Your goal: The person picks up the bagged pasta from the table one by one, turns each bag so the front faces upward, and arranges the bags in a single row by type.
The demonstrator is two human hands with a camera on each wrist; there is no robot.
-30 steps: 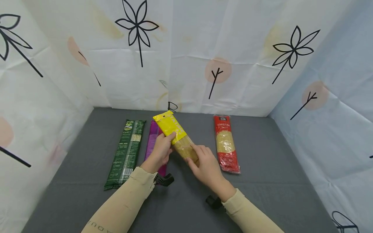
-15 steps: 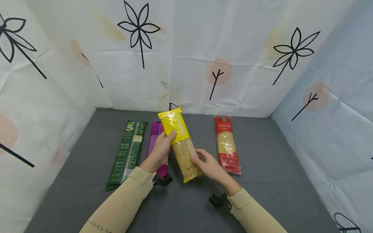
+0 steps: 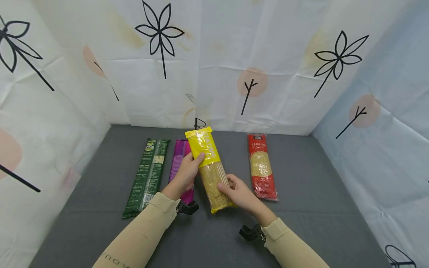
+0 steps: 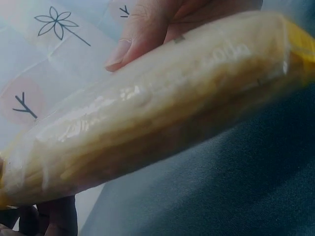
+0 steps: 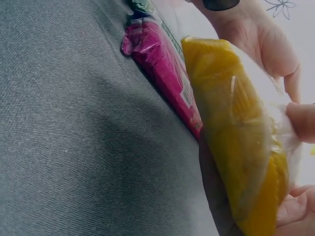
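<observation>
A yellow and clear pack of dried noodles (image 3: 212,178) is held up at a slight tilt above the table. My left hand (image 3: 186,172) grips its left edge near the yellow upper part, thumb on the front. Lower down on the right edge, my right hand (image 3: 239,192) pinches it with the thumb in front and fingers behind. In the left wrist view the noodle pack (image 4: 147,118) crosses the whole frame. The right wrist view has the pack's yellow end (image 5: 231,128) up close. Fingers behind the pack are partly hidden.
A purple pack (image 3: 177,160) lies partly hidden behind my left hand. Left of it is a green pack (image 3: 146,178). A red noodle pack (image 3: 261,165) lies to the right on the grey tablecloth (image 3: 311,193). Patterned white curtains (image 3: 221,48) enclose the back and sides.
The noodle pack's lower end has swung down toward me, so the pack stands straighter with more of its clear part showing. My right hand has shifted its hold along the right edge.
</observation>
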